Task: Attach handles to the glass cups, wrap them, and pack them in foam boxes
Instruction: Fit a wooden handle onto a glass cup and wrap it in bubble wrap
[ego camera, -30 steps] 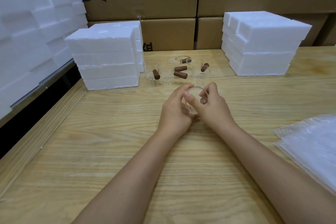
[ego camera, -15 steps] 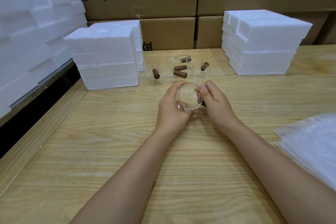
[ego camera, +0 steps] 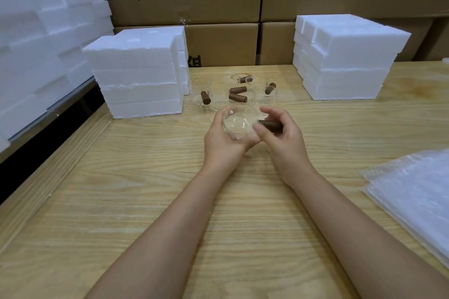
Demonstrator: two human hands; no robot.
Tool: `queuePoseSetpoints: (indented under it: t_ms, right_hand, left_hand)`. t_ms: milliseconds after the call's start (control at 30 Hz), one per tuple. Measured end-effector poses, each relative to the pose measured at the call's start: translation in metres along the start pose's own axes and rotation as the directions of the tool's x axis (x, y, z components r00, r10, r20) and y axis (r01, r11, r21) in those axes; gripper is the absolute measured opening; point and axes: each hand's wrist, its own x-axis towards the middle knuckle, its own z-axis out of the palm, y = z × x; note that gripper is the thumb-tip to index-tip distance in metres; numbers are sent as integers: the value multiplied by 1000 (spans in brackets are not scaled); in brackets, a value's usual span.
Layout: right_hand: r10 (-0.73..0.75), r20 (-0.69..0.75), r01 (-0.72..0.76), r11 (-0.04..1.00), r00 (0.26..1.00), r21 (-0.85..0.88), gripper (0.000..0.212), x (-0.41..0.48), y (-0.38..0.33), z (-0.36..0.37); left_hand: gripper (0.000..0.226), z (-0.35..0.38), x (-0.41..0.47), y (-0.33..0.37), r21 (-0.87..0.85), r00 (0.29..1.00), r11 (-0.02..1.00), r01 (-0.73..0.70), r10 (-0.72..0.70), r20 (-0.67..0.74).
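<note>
A: What do we have at the far left?

B: A wall of foam (ego camera: 36, 39) beside the table (ego camera: 121, 201), then a stack of foam boxes (ego camera: 136, 75) standing on it, all closed, so we cannot tell what is in them.

A: And next to that stack?

B: A cluster of glass cups (ego camera: 233, 91) near the back of the table, between the two stacks. Brown handles (ego camera: 238, 97) lie among them, some inside the cups, some beside; through the clear glass we cannot always tell which.

A: Then our hands?

B: Yes, just in front of the cluster. Our left hand (ego camera: 223, 143) cradles one cup (ego camera: 239, 124) from below, fingers curled round its wall, mouth tilted toward us. We see nothing inside it.

A: And the other?

B: Our right hand (ego camera: 281, 138) pinches a brown handle (ego camera: 269, 126) between thumb and fingers, its end touching the cup's right side. Whether it is seated there we cannot tell.

A: Farther right?

B: A second stack (ego camera: 345, 60) of closed foam boxes, then a pile of clear wrap sheets (ego camera: 413, 192) at the table's right edge. Cartons (ego camera: 218, 2) line the back.
</note>
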Motion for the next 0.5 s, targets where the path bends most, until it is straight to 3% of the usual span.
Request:
queuePoseSetpoints:
  t_ms: [200,367,500]
  right_hand:
    - [34,-160,-8,986,986,164,24,-2,-1,-3]
    - [9,-225,36,980,974,193,15,2,-1,-5]
    - [78,-301,4,964,950,265,7,8,1,-8]
  left_hand:
    - [77,0,-1,4,22,1000,1000,-8,7,26]
    - [101,-1,-4,4,-9,997,1000,-7,8,83]
    - [113,-1,-6,3,-2,986,998,-69,68,150]
